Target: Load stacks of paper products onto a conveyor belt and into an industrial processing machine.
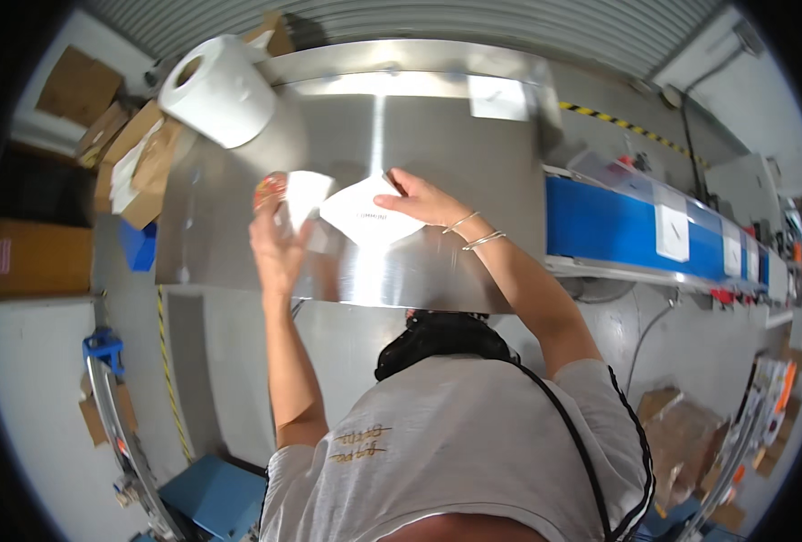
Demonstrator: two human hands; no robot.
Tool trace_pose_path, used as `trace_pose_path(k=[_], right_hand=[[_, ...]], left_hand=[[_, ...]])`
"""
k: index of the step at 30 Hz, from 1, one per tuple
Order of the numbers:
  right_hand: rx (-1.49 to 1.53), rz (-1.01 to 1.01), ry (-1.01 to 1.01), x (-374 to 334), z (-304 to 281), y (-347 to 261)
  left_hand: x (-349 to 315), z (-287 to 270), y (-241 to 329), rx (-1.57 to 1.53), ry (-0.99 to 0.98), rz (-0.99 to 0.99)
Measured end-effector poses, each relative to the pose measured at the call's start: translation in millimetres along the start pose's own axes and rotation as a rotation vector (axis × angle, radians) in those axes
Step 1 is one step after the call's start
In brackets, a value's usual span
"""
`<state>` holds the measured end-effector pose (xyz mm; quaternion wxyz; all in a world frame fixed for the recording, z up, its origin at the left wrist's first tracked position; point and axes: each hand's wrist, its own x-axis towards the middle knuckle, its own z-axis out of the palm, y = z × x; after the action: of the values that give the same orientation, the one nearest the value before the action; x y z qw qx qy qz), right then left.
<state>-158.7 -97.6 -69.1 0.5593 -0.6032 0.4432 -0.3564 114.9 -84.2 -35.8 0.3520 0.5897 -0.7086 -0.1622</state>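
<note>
The left hand (279,246) was curled around a white packet (307,194) with a red-patterned end; I could not tell which way it pointed. Just right of it, over the metal table (455,149), lay the white paper (371,226), its long axis roughly left to right, one corner toward the far side. The right hand (419,200) pinched it near that corner. The step seemed to be handling both pieces; the next move likely called for a steady pinch.
</note>
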Motion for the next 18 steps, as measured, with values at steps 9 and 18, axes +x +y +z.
trace_pose_path(k=[9, 18], right_hand=[[-0.173, 0.414, 0.705, -163.1, -146.4, 57.4], [-1.331, 0.412, 1.245, -277.9, -248.5, 90.1]], left_hand=[[-41.6, 67.2, 85.2, -0.101, 0.029, 0.085], [-98.8, 111.4, 182.8, -0.151, -0.112, 0.168]])
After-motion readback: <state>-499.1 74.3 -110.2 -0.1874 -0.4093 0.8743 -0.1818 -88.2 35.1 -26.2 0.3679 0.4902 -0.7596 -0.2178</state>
